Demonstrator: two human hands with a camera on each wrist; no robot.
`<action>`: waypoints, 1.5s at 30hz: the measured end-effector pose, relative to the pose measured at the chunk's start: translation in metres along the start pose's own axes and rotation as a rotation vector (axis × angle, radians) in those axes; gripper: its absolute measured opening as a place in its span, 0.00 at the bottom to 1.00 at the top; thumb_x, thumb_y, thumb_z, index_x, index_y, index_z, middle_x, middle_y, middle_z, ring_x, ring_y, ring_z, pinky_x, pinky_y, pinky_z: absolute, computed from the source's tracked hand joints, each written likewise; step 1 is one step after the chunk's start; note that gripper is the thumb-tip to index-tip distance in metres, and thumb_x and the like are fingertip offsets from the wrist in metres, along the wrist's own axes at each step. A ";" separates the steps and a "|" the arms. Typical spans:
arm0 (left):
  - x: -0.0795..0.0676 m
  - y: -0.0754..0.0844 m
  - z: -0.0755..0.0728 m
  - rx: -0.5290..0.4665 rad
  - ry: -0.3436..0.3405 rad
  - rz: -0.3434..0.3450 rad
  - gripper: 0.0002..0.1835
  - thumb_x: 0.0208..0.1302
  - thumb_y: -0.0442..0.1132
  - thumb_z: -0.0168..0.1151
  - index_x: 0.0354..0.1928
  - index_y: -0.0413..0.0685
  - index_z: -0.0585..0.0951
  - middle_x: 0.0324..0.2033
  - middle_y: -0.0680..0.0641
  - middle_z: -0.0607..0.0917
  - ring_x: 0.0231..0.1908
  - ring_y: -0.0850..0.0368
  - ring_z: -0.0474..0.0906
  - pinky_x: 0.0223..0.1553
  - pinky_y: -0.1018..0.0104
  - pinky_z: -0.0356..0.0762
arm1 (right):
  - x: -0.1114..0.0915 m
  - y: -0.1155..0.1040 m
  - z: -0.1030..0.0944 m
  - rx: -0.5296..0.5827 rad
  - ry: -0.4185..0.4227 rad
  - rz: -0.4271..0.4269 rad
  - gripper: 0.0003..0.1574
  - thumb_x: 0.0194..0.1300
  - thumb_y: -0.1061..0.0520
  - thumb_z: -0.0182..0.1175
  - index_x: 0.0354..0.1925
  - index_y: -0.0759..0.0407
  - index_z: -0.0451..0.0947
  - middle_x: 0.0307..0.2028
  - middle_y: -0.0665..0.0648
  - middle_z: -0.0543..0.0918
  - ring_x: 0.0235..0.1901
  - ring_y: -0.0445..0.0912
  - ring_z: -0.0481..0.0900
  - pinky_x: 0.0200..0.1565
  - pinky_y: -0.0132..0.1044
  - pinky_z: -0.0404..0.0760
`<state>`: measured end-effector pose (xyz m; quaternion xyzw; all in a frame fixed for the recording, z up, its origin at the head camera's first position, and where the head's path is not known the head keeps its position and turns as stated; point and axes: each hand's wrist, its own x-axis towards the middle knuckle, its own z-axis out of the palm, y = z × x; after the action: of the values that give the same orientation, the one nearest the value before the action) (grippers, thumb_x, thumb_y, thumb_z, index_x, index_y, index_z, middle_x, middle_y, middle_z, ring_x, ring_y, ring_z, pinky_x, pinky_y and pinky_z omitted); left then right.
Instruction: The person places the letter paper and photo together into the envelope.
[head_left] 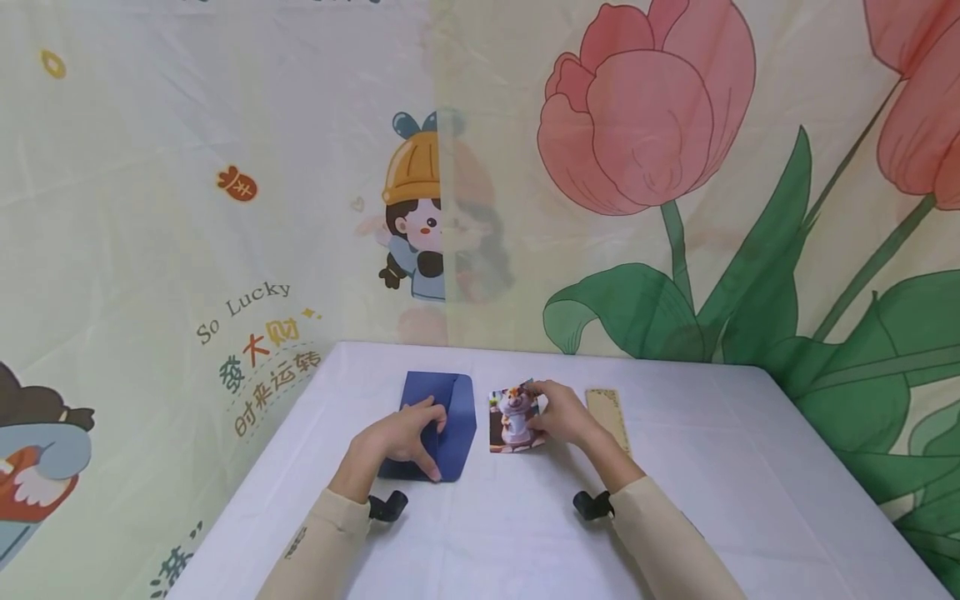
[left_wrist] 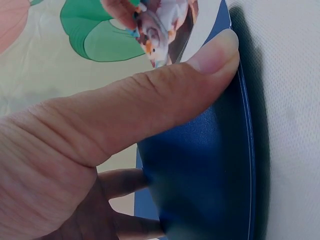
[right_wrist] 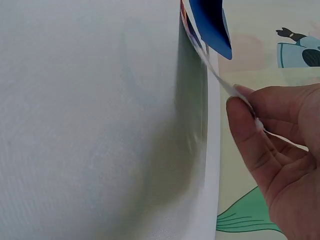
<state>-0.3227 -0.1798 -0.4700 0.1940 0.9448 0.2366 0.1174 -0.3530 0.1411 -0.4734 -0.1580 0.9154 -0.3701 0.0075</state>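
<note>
A dark blue envelope (head_left: 463,425) lies on the table, its flap folded out to the right. My left hand (head_left: 405,437) grips it, thumb at the near edge and fingers bent towards the far side. Up close in the left wrist view, the envelope's blue paper (left_wrist: 210,150) bows up beneath the thumb. To the right, my right hand (head_left: 566,414) pinches a photo (head_left: 513,417) of a pale toy-like animal figure by its right edge. The right wrist view shows the photo (right_wrist: 220,80) nearly edge-on, slightly bent between thumb and fingers, beside the blue flap (right_wrist: 212,25).
A gold-cream card with a patterned border (head_left: 606,417) lies right of the photo, partly covered by the right wrist. A white cloth covers the table (head_left: 510,533). Printed curtains with tulips (head_left: 652,125) hang behind it. Black camera mounts (head_left: 387,506) sit at both wrists.
</note>
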 end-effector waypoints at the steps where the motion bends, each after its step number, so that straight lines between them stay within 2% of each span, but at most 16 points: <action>1: 0.000 0.000 0.000 0.003 -0.001 -0.002 0.35 0.34 0.49 0.91 0.38 0.60 0.71 0.80 0.33 0.58 0.76 0.22 0.55 0.61 0.32 0.72 | 0.000 0.000 0.000 0.001 0.016 -0.006 0.40 0.57 0.67 0.75 0.67 0.64 0.75 0.60 0.66 0.82 0.26 0.43 0.79 0.29 0.34 0.79; 6: 0.000 0.001 0.000 0.013 0.002 -0.005 0.35 0.34 0.50 0.91 0.38 0.60 0.71 0.80 0.34 0.58 0.76 0.23 0.55 0.61 0.33 0.72 | 0.002 -0.002 0.000 0.058 0.080 -0.004 0.37 0.56 0.66 0.77 0.63 0.68 0.78 0.60 0.66 0.81 0.29 0.41 0.82 0.30 0.33 0.82; 12: 0.000 0.000 0.001 0.009 0.004 -0.012 0.35 0.34 0.50 0.91 0.38 0.62 0.71 0.80 0.34 0.58 0.77 0.23 0.55 0.61 0.32 0.72 | 0.004 -0.006 0.001 0.141 0.132 0.063 0.39 0.58 0.59 0.77 0.66 0.63 0.77 0.66 0.66 0.78 0.27 0.42 0.81 0.33 0.34 0.79; 15: 0.001 0.000 0.002 0.010 0.003 -0.009 0.35 0.34 0.51 0.91 0.38 0.63 0.71 0.80 0.34 0.59 0.77 0.23 0.55 0.61 0.32 0.72 | 0.004 -0.011 0.002 0.219 0.144 0.072 0.40 0.60 0.59 0.76 0.68 0.63 0.75 0.68 0.66 0.75 0.28 0.43 0.84 0.35 0.35 0.83; 20: 0.002 -0.001 0.002 0.014 -0.001 -0.007 0.35 0.34 0.51 0.91 0.39 0.62 0.71 0.80 0.34 0.59 0.76 0.23 0.55 0.62 0.32 0.72 | 0.005 -0.017 0.009 0.405 0.080 0.072 0.42 0.63 0.62 0.72 0.72 0.64 0.70 0.70 0.65 0.72 0.36 0.45 0.90 0.39 0.37 0.88; 25: 0.001 0.000 0.002 0.012 -0.009 -0.011 0.35 0.35 0.51 0.90 0.40 0.60 0.73 0.80 0.34 0.58 0.76 0.23 0.56 0.63 0.30 0.71 | 0.006 -0.023 0.020 0.454 0.024 0.041 0.44 0.62 0.65 0.72 0.73 0.65 0.68 0.71 0.66 0.72 0.39 0.46 0.91 0.41 0.38 0.88; 28: 0.000 0.002 0.001 0.018 -0.008 -0.020 0.35 0.35 0.51 0.90 0.41 0.59 0.73 0.80 0.34 0.58 0.77 0.23 0.55 0.64 0.29 0.70 | 0.006 -0.028 0.025 0.438 -0.010 0.019 0.45 0.61 0.66 0.72 0.73 0.66 0.67 0.71 0.67 0.71 0.36 0.46 0.91 0.39 0.38 0.89; 31: 0.000 0.002 0.000 0.023 -0.009 -0.024 0.35 0.36 0.50 0.90 0.42 0.59 0.73 0.80 0.34 0.58 0.77 0.23 0.54 0.65 0.28 0.69 | 0.007 -0.033 0.031 0.351 -0.041 -0.015 0.45 0.59 0.65 0.74 0.72 0.67 0.69 0.70 0.68 0.72 0.32 0.43 0.88 0.38 0.35 0.86; 36: 0.000 0.000 0.000 0.023 -0.013 -0.013 0.35 0.36 0.50 0.90 0.44 0.59 0.74 0.80 0.33 0.58 0.77 0.22 0.54 0.66 0.25 0.66 | 0.010 -0.041 0.043 0.291 -0.099 -0.058 0.44 0.58 0.65 0.75 0.70 0.71 0.70 0.69 0.71 0.72 0.28 0.40 0.86 0.35 0.33 0.85; 40: 0.001 -0.001 0.000 0.014 -0.009 -0.009 0.35 0.36 0.51 0.90 0.43 0.61 0.74 0.80 0.33 0.57 0.77 0.22 0.53 0.68 0.25 0.64 | 0.014 -0.047 0.053 0.295 -0.141 -0.059 0.44 0.57 0.67 0.74 0.70 0.72 0.70 0.69 0.73 0.73 0.27 0.47 0.89 0.33 0.37 0.88; 43: 0.002 -0.001 0.001 0.014 -0.009 -0.009 0.35 0.36 0.53 0.90 0.43 0.61 0.74 0.80 0.33 0.57 0.76 0.21 0.53 0.68 0.25 0.63 | 0.018 -0.049 0.059 0.207 -0.130 -0.101 0.45 0.54 0.66 0.77 0.68 0.72 0.71 0.69 0.72 0.72 0.43 0.54 0.90 0.41 0.42 0.89; 45: 0.002 -0.001 0.001 0.020 -0.010 -0.012 0.36 0.35 0.53 0.90 0.46 0.61 0.76 0.80 0.33 0.57 0.76 0.20 0.53 0.69 0.25 0.62 | 0.020 -0.050 0.063 0.136 -0.116 -0.129 0.47 0.52 0.65 0.79 0.68 0.72 0.72 0.72 0.72 0.70 0.54 0.59 0.85 0.47 0.45 0.89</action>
<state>-0.3248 -0.1792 -0.4713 0.1908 0.9476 0.2256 0.1214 -0.3495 0.0588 -0.4826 -0.2370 0.8742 -0.4211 0.0472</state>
